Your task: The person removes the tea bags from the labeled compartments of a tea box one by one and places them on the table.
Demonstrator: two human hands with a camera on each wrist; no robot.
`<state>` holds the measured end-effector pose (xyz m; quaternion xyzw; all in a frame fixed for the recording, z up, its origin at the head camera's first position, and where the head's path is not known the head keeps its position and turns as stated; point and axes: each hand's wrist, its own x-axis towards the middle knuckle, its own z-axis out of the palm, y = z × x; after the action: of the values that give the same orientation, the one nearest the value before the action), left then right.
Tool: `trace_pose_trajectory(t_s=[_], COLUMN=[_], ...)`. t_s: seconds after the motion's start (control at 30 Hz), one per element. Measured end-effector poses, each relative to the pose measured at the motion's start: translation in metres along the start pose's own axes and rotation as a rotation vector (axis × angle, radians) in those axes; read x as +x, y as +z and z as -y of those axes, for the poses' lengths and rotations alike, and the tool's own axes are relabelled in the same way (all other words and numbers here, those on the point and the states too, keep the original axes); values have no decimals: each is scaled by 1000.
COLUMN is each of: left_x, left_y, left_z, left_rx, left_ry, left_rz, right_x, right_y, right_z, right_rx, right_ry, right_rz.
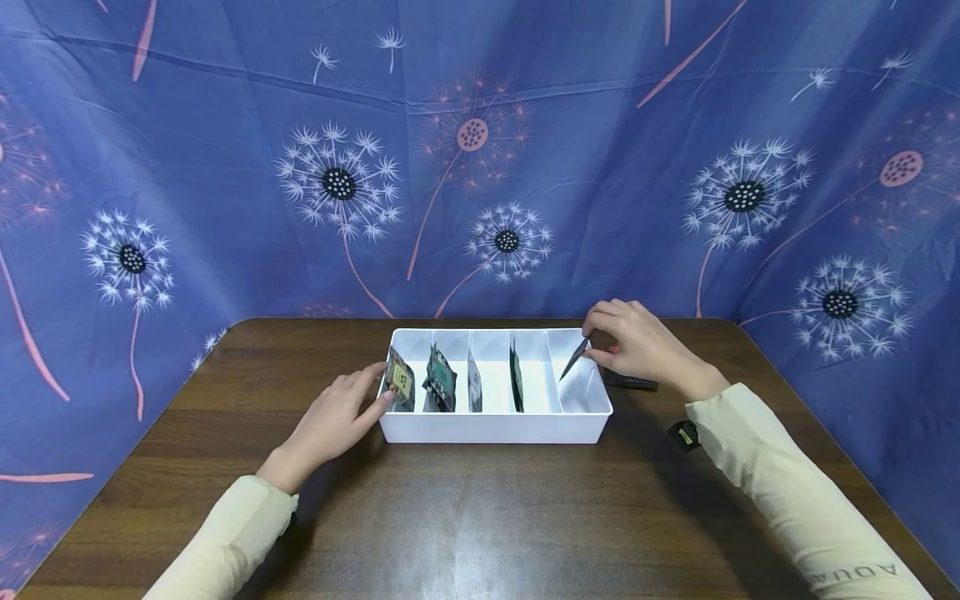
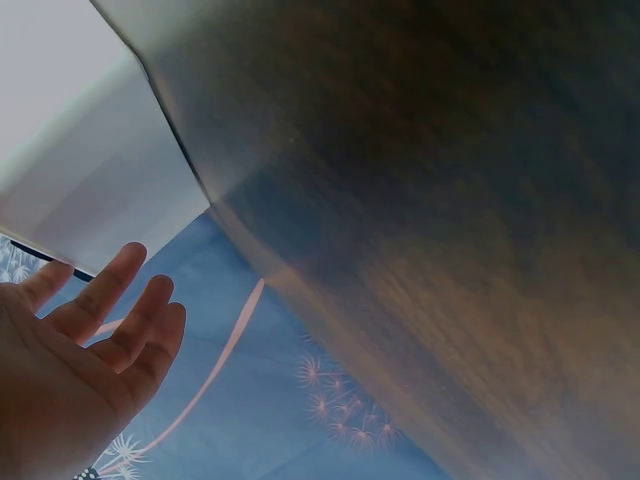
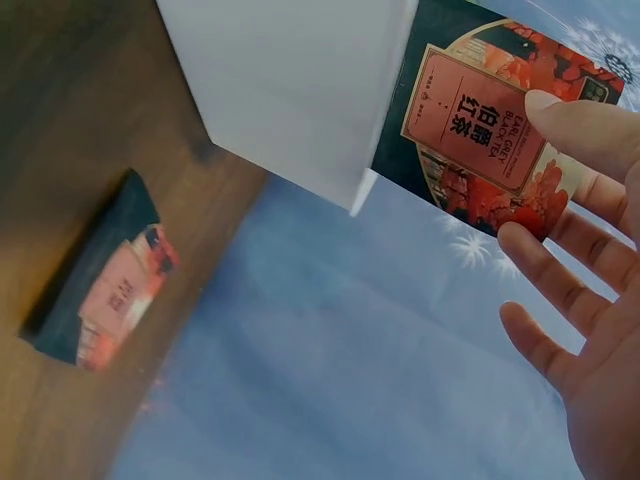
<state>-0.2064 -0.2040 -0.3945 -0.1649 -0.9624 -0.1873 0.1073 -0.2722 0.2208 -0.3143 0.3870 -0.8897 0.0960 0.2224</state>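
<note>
One Earl Grey sachet (image 3: pixel 470 115) held over the rightmost compartment (image 1: pixel 587 397) of a white tray (image 1: pixel 495 429).
From my remote feed, the left hand (image 1: pixel 330 421), fingers loosely extended, touches the tray beside a yellow-labelled sachet (image 1: pixel 402 382); further sachets' (image 1: pixel 442 383) print is too small. The right hand (image 1: pixel 637 343) pinches "EARL GREY BLACK TEA"; a blurred sachet (image 3: pixel 115 285) lies rightward on the wooden desk (image 1: pixel 480 517), dandelion cloth (image 1: pixel 600 167) behind; the cut-off sleeve (image 1: pixel 787 492) reads "AQUA".

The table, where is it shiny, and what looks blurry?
Head view: pale glare on the table, bottom middle; left wrist view: the same table looks smeary and mostly dim; right wrist view: the loose packet is blurry, while the tea packet in the right hand shows clearer print.
</note>
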Motion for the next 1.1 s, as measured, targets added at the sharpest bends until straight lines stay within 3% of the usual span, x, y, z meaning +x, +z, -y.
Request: trace_pose_trajectory(t_s=[0.57, 0.9, 1.1], left_x=[1, 1, 1], left_y=[-1, -2, -1], left_z=[0, -1, 0], left_rx=[3, -2, 0], left_ry=[-2, -12, -10], left_rz=[7, 16, 11], right_x=[-1, -16, -29], right_y=[-33, -40, -37], right_z=[-17, -36, -51], right_rx=[-31, -45, -51], right_ry=[63, 122, 216], right_rz=[-74, -88, -39])
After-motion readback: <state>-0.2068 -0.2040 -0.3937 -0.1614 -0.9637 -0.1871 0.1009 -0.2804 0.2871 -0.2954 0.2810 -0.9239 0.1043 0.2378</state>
